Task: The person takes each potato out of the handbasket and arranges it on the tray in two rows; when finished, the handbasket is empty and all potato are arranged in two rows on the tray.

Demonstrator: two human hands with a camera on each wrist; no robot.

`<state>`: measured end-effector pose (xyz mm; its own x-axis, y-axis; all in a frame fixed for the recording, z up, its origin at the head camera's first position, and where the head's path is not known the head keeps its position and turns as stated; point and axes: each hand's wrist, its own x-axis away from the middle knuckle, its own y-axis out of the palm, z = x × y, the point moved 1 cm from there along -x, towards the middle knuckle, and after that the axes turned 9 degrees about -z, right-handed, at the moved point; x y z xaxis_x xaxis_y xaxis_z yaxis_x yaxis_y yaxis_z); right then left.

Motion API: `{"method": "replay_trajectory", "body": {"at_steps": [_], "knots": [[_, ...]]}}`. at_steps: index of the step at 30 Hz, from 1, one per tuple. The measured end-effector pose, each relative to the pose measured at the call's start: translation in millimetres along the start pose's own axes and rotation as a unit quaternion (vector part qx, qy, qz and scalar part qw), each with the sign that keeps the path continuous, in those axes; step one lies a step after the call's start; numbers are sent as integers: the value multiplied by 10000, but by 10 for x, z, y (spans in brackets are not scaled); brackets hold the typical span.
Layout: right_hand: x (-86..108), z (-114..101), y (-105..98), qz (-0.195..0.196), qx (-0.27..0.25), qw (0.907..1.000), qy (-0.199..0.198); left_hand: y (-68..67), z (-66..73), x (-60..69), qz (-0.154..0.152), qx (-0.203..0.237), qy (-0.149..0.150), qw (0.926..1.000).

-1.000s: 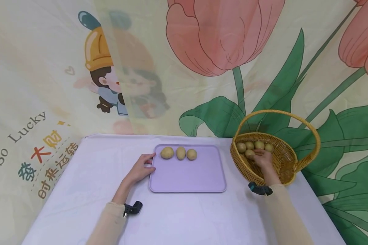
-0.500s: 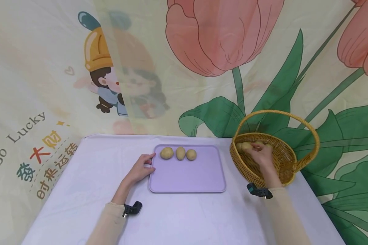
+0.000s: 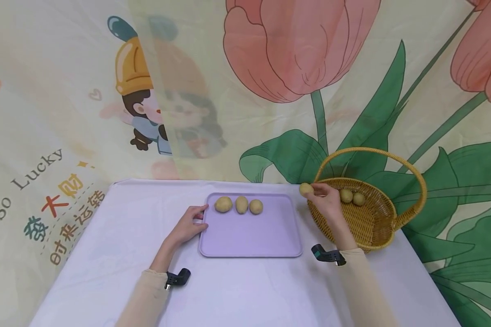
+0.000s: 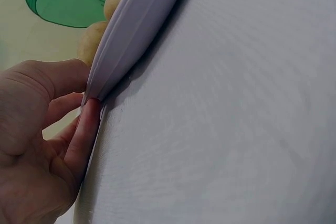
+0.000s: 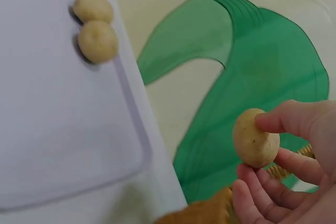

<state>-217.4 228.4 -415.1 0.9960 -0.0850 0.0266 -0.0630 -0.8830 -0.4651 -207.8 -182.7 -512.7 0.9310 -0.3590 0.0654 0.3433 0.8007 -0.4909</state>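
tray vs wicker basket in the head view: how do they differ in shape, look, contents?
Shape: the tray is flat, low-rimmed and rectangular; the wicker basket is deep and rounded, with an arched handle.
Look: the tray is smooth and pale purple; the wicker basket is woven and golden brown.
Contents: the tray bears three potatoes in a row; the wicker basket shows two, any others hidden.
Shared: both hold potatoes.

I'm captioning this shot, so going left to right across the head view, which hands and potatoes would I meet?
Left hand, first tray potato, second tray potato, third tray potato, held potato, right hand, first basket potato, second basket potato.
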Motion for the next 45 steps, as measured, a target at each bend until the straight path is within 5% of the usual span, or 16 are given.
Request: {"method": "replay_trajectory", "body": {"at_steps": [11, 21, 34, 45], "knots": [[-72, -7, 399, -291, -238, 9990, -221, 3, -2, -22, -7, 108, 98, 9999], [-96, 85, 710, -306, -470, 9984, -25, -1, 21, -26, 19, 122, 18, 9999], [-100, 241, 896, -438, -328, 9983, 211, 0, 40, -16, 72, 64, -9, 10000], [-100, 289, 980, -441, 225, 9988, -41, -9, 44, -1, 70, 53, -79, 9999]]}}
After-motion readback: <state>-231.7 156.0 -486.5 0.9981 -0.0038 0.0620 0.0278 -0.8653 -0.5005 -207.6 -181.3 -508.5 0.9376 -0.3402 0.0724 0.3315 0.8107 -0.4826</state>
